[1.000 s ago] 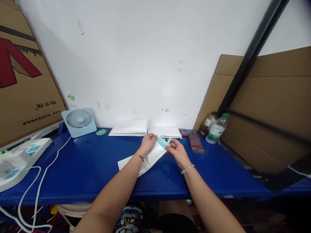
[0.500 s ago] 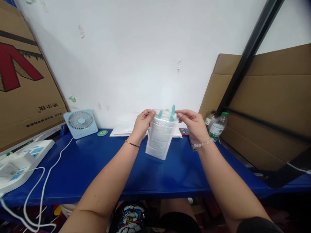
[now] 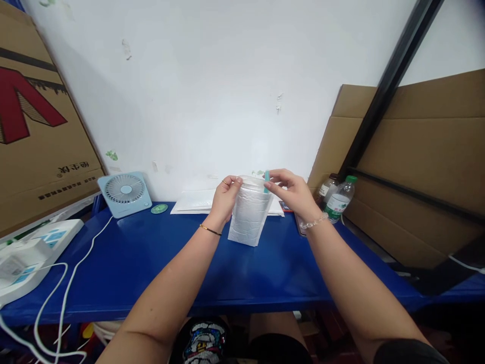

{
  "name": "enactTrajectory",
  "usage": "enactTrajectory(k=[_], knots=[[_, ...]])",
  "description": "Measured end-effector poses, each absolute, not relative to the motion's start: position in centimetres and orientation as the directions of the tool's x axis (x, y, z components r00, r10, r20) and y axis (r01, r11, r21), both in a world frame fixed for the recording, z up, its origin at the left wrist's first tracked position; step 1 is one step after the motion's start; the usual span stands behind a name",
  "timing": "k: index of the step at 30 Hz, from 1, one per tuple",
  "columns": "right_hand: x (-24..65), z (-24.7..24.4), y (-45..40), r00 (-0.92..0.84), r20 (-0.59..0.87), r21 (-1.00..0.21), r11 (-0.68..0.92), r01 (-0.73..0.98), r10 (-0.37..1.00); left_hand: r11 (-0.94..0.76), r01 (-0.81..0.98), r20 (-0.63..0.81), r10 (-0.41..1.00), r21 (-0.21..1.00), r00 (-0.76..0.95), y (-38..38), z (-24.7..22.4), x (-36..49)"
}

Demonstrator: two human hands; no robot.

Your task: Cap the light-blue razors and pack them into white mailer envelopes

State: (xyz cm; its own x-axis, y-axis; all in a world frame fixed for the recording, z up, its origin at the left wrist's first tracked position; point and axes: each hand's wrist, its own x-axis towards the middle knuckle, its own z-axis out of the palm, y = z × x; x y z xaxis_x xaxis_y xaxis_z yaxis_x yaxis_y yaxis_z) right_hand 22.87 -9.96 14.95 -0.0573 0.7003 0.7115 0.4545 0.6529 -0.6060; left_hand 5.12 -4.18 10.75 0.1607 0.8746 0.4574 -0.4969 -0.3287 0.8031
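Note:
A white padded pouch (image 3: pixel 250 215) hangs upright over the blue table, its open end at the top. My left hand (image 3: pixel 226 198) pinches the pouch's upper left corner between thumb and fingers. At the upper right corner, my right hand (image 3: pixel 291 191) has its thumb and fingertips closed around a teal strip (image 3: pixel 267 181) that sticks up at the pouch's mouth. What lies inside the pouch is hidden.
Behind the pouch, white envelopes (image 3: pixel 193 201) lie against the wall. A blue fan (image 3: pixel 126 193) and a power strip (image 3: pixel 56 237) with white cables are at left. Bottles (image 3: pixel 338 201) and a phone (image 3: pixel 300 225) are at right, beside cardboard (image 3: pixel 424 182).
The teal pieces have gone lower: the left one no longer shows, and the right one sticks up less. My right hand has moved left onto the remaining strip.

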Motion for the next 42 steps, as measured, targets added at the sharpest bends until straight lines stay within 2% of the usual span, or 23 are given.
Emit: enactTrajectory(k=[3,9,17,21,23,25,29,34,36,39,42], knots=[[22.6,16.0,-9.6,-0.041,0.737,-0.598,0.679,0.427,0.675,-0.355,-0.491,0.489,0.855,0.795,0.175,-4.3,10.9,5.4],[21.4,16.4,-9.2,0.103,0.721,-0.692,0.708,0.139,0.685,-0.382,-0.469,0.494,0.858,0.797,0.141,-4.4,10.7,5.8],[20.5,14.7,-9.5,-0.021,0.622,-0.736,0.595,0.323,0.782,-0.332,-0.569,0.488,0.861,0.752,0.142,-4.5,10.5,5.4],[21.0,14.9,-9.4,-0.044,0.572,-0.765,0.551,0.332,0.819,-0.325,-0.568,0.469,0.875,0.756,0.123,-4.5,10.6,4.9],[21.1,14.9,-9.1,-0.04,0.557,-0.784,0.541,0.304,0.829,-0.322,-0.543,0.477,0.862,0.776,0.17,-4.6,10.3,4.6],[21.1,14.6,-8.8,0.001,0.566,-0.79,0.543,0.285,0.824,-0.299,-0.465,0.465,0.834,0.833,0.296,-4.5,9.5,4.2],[21.7,13.9,-8.8,0.023,0.602,-0.758,0.563,0.329,0.798,-0.144,-0.274,0.273,0.807,0.951,0.524,-4.0,6.8,3.6],[22.9,13.5,-10.1,-0.434,0.589,-0.606,0.728,0.32,0.681,0.108,-0.305,0.12,0.759,0.946,0.64,-3.8,4.8,3.3],[23.1,13.2,-10.3,-0.529,0.541,-0.58,0.745,0.329,0.654,0.222,-0.258,0.036,0.689,0.94,0.724,-4.1,4.5,3.3],[23.4,11.8,-9.5,-0.528,0.425,-0.663,0.65,0.373,0.736,0.446,-0.163,-0.112,0.529,0.88,0.841,-4.9,4.0,3.3],[24.7,9.3,-6.8,-0.333,0.381,-0.81,0.485,0.33,0.863,0.638,-0.12,-0.238,0.445,0.761,0.863,-5.3,3.4,2.6]])
